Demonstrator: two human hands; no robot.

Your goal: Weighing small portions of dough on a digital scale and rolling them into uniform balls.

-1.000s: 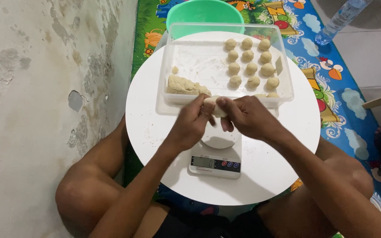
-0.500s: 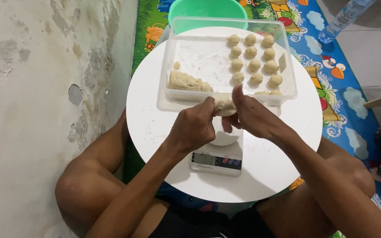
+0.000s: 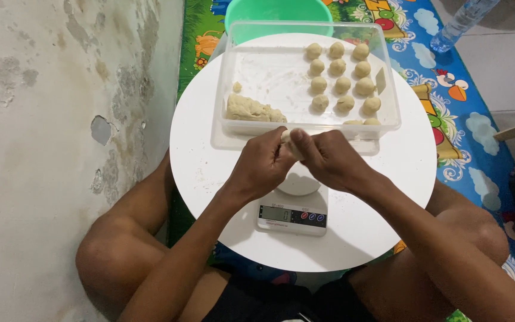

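floor: person seated cross-legged, bare knees seen either side of the worktop; colourful play mat [image 3: 484, 128] spread to the right and behind, pale tile past it.
wall: stained, peeling plaster [image 3: 61, 107] along the left.
worktop: round white worktop [image 3: 210, 161], low, set over the lap.
scale: small white digital scale [image 3: 292, 216] at the near edge, display lit, partly hidden under the hands.
left hand: left hand [image 3: 261, 164] raised above the scale, grip closed, fingertips pinched on the dough piece.
right hand: right hand [image 3: 329, 158] met against the left, grip closed on the same piece.
dough piece: small pale dough piece [image 3: 288, 138] held between both hands, just in front of the tray's near wall.
tray: clear plastic tray [image 3: 388, 98] beyond the hands, a dough lump [image 3: 251, 110] in its left part, rolled dough balls [image 3: 342, 77] in rows on the right.
far: green bowl [image 3: 278, 11] behind the tray; clear plastic bottle [image 3: 463, 21] lying top right.
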